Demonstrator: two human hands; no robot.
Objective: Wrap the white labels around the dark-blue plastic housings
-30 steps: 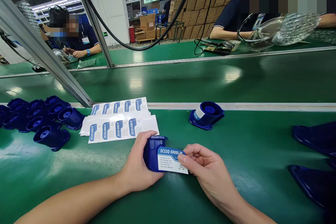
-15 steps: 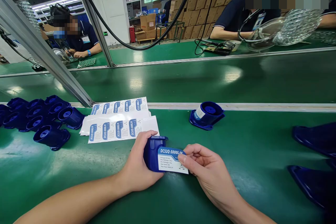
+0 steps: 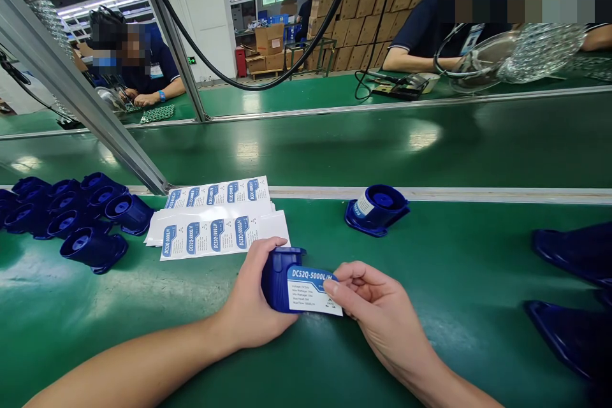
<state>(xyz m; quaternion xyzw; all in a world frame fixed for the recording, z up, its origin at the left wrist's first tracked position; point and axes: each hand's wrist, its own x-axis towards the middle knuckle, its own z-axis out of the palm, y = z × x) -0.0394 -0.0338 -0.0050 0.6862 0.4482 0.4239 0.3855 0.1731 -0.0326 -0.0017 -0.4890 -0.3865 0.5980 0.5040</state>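
My left hand (image 3: 261,303) is wrapped round a dark blue plastic housing (image 3: 278,280), holding it just above the green bench. A white and blue label (image 3: 310,293) printed "DC52Q-5000L/H" lies with its left part against the side of the housing. My right hand (image 3: 370,296) pinches the label's right end between thumb and fingers; that end stands out past the housing. Beyond my left hand lie sheets of the same labels (image 3: 217,236). Farther back on the right sits another blue housing (image 3: 382,207) with a label on its side.
Several blue housings (image 3: 93,248) are grouped at the left, and more dark blue parts (image 3: 574,255) lie at the right edge. A slanted metal post (image 3: 95,89) rises at the left. A black cable (image 3: 248,86) hangs across the top. Two co-workers sit across the bench.
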